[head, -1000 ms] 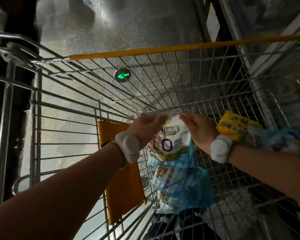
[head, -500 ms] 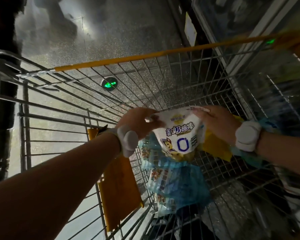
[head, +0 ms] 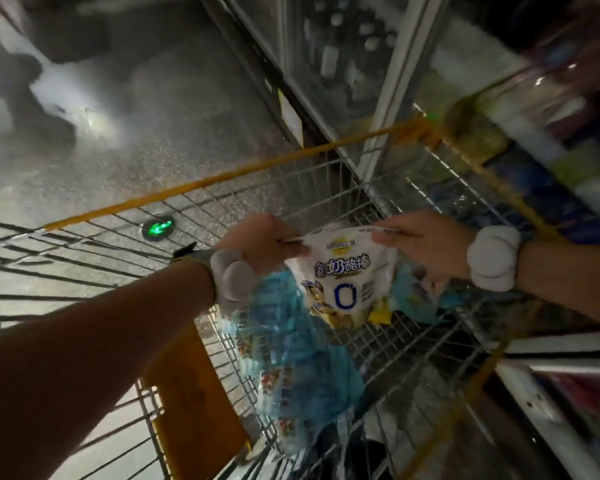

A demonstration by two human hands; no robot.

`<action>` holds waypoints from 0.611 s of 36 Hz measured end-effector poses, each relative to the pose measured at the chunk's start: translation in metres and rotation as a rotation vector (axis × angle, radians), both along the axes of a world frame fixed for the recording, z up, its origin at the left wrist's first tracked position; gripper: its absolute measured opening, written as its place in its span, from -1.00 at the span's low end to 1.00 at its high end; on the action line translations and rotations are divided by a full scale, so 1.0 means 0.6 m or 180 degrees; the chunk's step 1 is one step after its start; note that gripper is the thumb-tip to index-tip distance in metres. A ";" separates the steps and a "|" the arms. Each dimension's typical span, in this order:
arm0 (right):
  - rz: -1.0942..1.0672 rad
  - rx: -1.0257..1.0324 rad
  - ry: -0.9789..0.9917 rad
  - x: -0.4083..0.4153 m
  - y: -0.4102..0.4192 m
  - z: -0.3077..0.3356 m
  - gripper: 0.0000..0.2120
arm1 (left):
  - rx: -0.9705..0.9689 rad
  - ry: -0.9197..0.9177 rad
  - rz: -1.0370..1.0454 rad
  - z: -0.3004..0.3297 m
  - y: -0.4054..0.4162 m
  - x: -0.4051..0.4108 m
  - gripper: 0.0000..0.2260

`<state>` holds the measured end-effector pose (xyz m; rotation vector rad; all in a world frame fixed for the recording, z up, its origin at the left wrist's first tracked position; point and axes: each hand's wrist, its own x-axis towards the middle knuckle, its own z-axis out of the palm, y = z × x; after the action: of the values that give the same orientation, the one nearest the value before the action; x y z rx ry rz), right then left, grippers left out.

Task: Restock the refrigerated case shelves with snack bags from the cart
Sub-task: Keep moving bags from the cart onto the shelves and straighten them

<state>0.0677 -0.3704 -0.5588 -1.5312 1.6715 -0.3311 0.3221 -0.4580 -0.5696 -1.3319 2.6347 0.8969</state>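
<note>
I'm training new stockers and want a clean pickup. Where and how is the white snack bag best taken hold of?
Probably by its flat top seal, coming from above. The white snack bag hangs upright over the cart, its full belly below. The left hand and right hand each pinch a top corner there; that thin, flat edge suits a pinch grip, while the rounded belly would slip or crush.

1. We see a speckled grey floor (head: 174, 126) stretching away at upper left.
2. We make out a round green arrow marker (head: 157, 230) set in that floor.
3. We note a blurred dark figure (head: 21, 88) at far left.
</note>
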 end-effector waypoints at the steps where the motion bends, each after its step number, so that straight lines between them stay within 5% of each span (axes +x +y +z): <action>1: 0.0028 -0.0057 0.0115 -0.009 0.008 0.019 -0.70 | -0.0025 0.0017 -0.0075 0.011 0.000 -0.013 -0.72; 10: -0.0044 -0.0383 0.0923 -0.100 0.095 0.152 -0.63 | -0.0254 -0.0049 -0.0597 0.127 0.027 -0.127 -0.72; 22: -0.0457 -0.0921 0.1147 -0.158 0.237 0.331 -0.66 | -0.0614 0.0169 -0.0800 0.333 0.124 -0.213 -0.74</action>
<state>-0.0271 -0.2279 -0.3603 -1.7648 2.0941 -0.4049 0.1942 -0.3835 -0.3699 -0.9867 2.9067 0.6683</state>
